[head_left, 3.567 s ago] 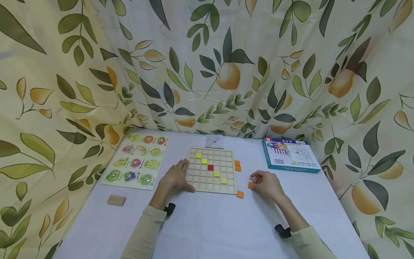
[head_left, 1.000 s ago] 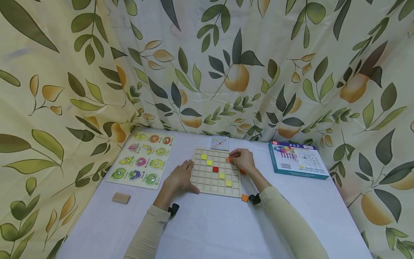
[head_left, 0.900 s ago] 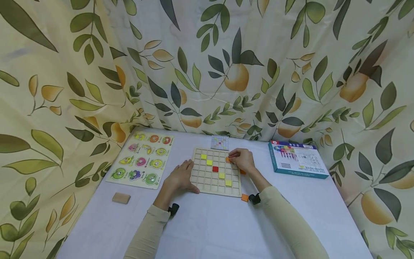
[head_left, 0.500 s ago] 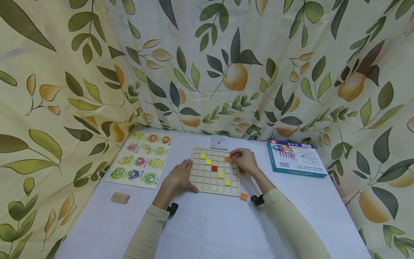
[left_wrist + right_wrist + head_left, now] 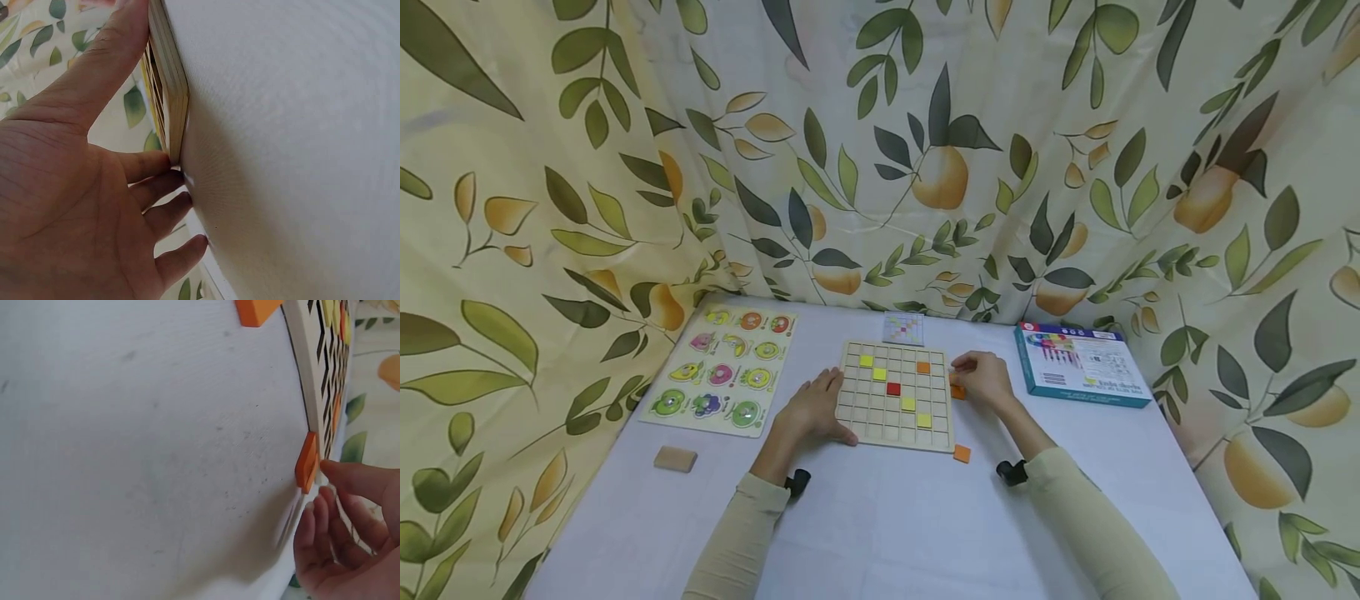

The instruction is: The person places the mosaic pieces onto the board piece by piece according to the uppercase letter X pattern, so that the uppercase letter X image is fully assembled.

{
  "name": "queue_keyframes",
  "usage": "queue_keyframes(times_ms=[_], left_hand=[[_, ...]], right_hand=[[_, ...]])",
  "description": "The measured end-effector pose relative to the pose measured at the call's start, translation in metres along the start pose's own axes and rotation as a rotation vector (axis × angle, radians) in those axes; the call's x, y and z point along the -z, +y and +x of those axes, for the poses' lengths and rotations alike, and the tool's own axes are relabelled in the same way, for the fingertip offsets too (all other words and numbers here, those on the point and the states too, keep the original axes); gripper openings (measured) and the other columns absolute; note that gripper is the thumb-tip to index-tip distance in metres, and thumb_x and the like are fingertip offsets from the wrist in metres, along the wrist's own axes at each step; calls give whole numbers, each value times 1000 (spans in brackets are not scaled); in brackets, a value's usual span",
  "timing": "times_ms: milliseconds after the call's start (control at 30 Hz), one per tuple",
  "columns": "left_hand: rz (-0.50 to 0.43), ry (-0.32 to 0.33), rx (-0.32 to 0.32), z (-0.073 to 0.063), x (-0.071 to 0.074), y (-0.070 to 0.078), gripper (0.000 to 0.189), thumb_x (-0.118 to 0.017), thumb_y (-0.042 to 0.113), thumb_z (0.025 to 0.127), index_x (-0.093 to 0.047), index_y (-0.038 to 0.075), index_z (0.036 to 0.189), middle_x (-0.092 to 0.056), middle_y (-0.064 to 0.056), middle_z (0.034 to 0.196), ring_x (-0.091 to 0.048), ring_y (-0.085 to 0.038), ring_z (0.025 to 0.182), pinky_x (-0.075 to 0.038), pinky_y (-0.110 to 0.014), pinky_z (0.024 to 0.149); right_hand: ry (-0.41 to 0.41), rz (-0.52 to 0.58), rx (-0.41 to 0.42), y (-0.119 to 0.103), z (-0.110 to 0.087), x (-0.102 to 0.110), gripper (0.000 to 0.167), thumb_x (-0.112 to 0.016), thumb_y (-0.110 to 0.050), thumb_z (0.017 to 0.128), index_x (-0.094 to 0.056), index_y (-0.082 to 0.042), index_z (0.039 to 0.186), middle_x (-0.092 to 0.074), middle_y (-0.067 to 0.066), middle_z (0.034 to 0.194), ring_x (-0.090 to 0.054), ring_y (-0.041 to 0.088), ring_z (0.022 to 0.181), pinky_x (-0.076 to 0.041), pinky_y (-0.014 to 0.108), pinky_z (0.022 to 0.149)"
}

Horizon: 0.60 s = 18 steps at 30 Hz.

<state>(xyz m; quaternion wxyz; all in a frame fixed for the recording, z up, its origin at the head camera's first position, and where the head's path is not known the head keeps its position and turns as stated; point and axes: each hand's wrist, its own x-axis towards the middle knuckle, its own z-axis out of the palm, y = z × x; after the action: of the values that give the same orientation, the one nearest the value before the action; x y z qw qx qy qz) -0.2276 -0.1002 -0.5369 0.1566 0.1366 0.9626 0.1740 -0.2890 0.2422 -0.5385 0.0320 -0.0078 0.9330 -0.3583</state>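
In the head view a pale wooden grid board (image 5: 867,417) lies mid-table. It bears yellow tiles (image 5: 908,404) on a diagonal, a red tile (image 5: 893,389) and, at upper right, an orange tile (image 5: 923,367). My left hand (image 5: 808,410) rests along the board's left edge, fingers extended and thumb at the near corner; the board's edge (image 5: 177,94) shows beside it. Beyond the right edge, my right hand (image 5: 985,382) has its thumb and curled fingers at two loose orange tiles (image 5: 958,392). Whether it grips one is unclear. Another orange tile (image 5: 962,454) lies at the near right corner.
A small pattern card (image 5: 903,328) lies behind the board. To the left are a fruit puzzle board (image 5: 700,423) and a wooden block (image 5: 675,459). A teal-edged box (image 5: 1082,367) stands at the back right, before a patterned curtain (image 5: 880,167).
My right hand has brought an orange tile onto the board's upper right, let it go there, and moved right to the loose orange tiles. My left hand stays at the board's left edge.
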Motion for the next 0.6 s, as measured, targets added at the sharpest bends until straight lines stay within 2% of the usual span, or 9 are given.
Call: queue_keyframes(times_ms=[267, 600], left_hand=[[-7, 8, -9, 0, 0, 0, 133, -95, 57, 67, -25, 1, 164, -22, -19, 171, -17, -33, 160, -19, -53, 129], [-9, 7, -11, 1, -1, 0, 132, -95, 57, 67, -25, 1, 164, -22, -18, 171, -16, -33, 160, -19, -52, 129]], right_hand=[[-8, -24, -58, 3, -1, -1, 33, -83, -15, 88, -74, -3, 118, -72, 11, 107, -65, 26, 95, -56, 36, 81], [29, 37, -77, 1, -4, 1, 33, -84, -9, 86, -74, -5, 117, -70, 11, 103, -63, 25, 89, -54, 30, 72]])
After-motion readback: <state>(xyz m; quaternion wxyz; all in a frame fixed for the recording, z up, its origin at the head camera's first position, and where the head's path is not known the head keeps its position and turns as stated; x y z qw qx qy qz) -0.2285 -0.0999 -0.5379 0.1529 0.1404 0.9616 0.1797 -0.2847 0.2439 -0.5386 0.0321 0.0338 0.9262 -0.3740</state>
